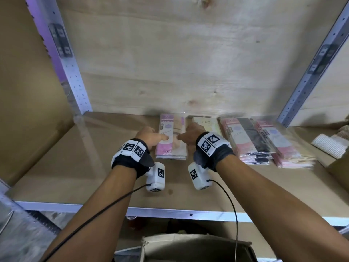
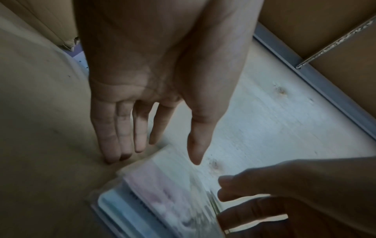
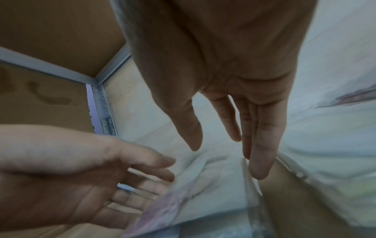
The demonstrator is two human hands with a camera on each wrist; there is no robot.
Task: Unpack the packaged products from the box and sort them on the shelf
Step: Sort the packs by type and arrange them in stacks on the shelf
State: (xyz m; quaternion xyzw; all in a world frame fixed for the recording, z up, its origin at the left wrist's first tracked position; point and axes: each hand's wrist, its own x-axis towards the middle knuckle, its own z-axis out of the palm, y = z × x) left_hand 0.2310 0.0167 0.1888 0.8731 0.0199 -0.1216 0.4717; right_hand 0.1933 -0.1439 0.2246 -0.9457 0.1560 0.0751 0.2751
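Note:
A stack of purple-and-white packets (image 1: 171,138) lies flat at the back of the brown shelf board (image 1: 105,167). My left hand (image 1: 153,134) is at its left edge and my right hand (image 1: 188,134) at its right edge, thumbs over the top. The left wrist view shows the left hand (image 2: 158,159) with straight fingers, fingertips (image 2: 114,158) touching the board beside the packets (image 2: 162,193). In the right wrist view the right hand (image 3: 225,161) also has straight fingers along the packet stack (image 3: 193,193). Neither hand grips anything. The open box (image 1: 188,246) sits below the shelf.
A cream packet (image 1: 206,122) and two pink-and-black packet stacks (image 1: 247,140) (image 1: 281,144) lie to the right. White ribbed rolls (image 1: 328,144) sit at the far right. A cardboard wall (image 1: 28,110) closes the left side. Metal posts (image 1: 73,76) frame the bay.

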